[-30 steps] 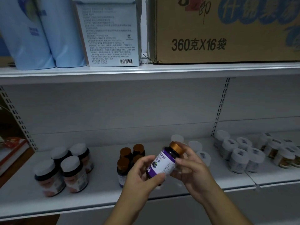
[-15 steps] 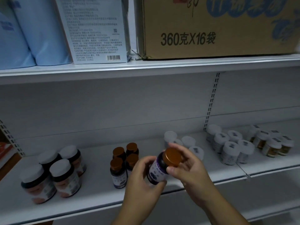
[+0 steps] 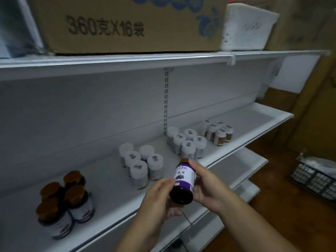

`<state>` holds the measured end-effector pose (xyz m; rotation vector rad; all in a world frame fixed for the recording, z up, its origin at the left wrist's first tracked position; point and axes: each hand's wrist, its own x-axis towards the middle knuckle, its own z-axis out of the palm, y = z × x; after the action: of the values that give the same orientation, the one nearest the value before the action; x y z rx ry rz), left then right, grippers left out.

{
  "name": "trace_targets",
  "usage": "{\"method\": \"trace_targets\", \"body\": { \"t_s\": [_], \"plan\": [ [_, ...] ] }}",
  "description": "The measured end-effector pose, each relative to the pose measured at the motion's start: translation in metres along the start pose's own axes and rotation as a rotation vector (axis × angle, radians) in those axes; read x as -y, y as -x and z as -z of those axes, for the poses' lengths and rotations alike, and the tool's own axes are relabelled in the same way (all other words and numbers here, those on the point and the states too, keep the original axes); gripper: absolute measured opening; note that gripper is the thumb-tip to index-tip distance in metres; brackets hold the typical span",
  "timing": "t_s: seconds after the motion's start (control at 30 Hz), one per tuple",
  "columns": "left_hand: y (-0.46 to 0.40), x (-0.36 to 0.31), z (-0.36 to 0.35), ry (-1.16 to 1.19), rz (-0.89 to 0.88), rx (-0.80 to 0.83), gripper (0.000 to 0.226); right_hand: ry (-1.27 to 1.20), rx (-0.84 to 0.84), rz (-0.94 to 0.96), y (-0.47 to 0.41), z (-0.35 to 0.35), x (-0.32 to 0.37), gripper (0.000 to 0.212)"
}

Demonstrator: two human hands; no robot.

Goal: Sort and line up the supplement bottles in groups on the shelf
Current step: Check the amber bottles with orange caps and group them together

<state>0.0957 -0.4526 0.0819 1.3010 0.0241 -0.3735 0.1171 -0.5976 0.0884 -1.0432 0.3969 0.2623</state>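
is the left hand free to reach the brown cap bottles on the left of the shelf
Probably not yet: the left hand is gripping the purple-label bottle together with the right hand. The shelf space toward the brown-cap bottles looks unobstructed.

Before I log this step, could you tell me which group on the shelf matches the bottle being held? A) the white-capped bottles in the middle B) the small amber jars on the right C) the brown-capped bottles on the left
C: the held bottle has a brown cap and purple label, like the brown-capped bottles on the left.
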Motion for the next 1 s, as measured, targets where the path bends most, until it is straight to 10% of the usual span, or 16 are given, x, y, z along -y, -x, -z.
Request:
{"method": "trace_targets", "body": {
  "t_s": [0.2,0.47,1.0],
  "plan": [
    [-0.02,0.01,-0.093,0.079,0.149,0.158,0.018,-0.201,-0.018,-0.038,0.014,0.092,0.04,0.064],
    [-0.056,0.057,-0.266,-0.339,-0.03,0.391,0.037,-0.228,-0.176,0.438,0.077,0.259,0.107,0.024],
    [-0.086,0.238,-0.605,-0.745,-0.151,1.177,0.037,0.001,-1.048,0.617,0.22,0.574,0.103,0.027]
  ]
}}
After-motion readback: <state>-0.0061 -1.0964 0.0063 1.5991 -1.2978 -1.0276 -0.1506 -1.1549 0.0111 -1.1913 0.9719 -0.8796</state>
